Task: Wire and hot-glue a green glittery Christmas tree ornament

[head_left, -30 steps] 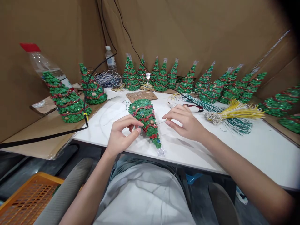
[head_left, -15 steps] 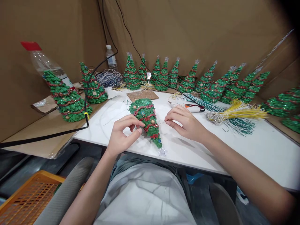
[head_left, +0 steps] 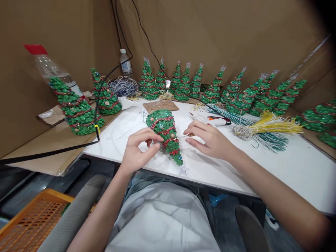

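Note:
A small green tree ornament (head_left: 165, 134) with red garlands and beads lies on the white table (head_left: 262, 168), its tip and silver star pointing toward me. My left hand (head_left: 139, 150) pinches its left side with thumb and fingers. My right hand (head_left: 210, 140) holds a thin wire pin (head_left: 181, 137) by its brown end, the point reaching into the ornament's right side.
Many finished green trees (head_left: 183, 84) line the cardboard wall. A bundle of yellow, green and white wires (head_left: 265, 127) and a white tool (head_left: 212, 121) lie at right. Two larger trees (head_left: 76, 108), a bottle (head_left: 52, 75) and a black cable (head_left: 97, 133) are left. An orange crate (head_left: 31, 224) sits below.
The right hand has drawn in toward the ornament, bringing the wire pin's point against its side. The left hand keeps its hold, barely shifted.

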A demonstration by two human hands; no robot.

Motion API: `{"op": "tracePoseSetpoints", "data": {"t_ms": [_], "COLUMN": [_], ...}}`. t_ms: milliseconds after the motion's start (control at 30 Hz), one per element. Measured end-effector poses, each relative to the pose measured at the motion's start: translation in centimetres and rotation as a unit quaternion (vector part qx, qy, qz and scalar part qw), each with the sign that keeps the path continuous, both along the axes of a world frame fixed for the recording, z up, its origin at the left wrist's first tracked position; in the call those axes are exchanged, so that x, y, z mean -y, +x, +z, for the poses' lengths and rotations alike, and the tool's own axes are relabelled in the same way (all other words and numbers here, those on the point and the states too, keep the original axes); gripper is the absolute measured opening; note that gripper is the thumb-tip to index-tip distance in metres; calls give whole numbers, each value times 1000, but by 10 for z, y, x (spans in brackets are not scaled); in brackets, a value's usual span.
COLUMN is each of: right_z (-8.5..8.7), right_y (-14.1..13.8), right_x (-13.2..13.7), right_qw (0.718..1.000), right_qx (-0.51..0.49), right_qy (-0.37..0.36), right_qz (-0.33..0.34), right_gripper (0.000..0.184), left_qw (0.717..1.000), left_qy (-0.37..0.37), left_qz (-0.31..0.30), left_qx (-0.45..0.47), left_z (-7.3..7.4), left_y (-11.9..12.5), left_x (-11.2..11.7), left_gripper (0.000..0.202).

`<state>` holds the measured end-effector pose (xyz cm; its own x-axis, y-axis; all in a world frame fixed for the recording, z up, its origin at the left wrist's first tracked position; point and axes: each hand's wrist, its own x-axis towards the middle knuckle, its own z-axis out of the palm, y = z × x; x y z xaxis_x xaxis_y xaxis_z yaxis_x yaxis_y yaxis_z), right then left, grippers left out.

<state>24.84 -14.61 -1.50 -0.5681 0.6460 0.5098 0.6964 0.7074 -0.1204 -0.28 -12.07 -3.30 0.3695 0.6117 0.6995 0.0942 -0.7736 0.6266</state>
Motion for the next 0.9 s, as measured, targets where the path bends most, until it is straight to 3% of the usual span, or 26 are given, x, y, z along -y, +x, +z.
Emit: {"op": "tracePoseSetpoints", "data": {"t_ms": [433, 733, 900], "right_z": [0, 1, 2], "right_y": [0, -1, 0], "right_x": [-1, 0, -1], "right_qw": [1000, 1000, 999], "right_qx": [18, 26, 25], "right_qy": [6, 12, 25], "right_qz": [0, -6, -3], "right_gripper": [5, 15, 11], "left_qw": [1000, 1000, 1000], "left_qy": [-7, -6, -7], "left_qz": [-5, -2, 1], "left_qx": [10, 9, 8], "left_z": [-1, 1, 1], "left_y": [0, 0, 0], "left_x": [0, 1, 1], "left_gripper": [9, 9, 9]}}
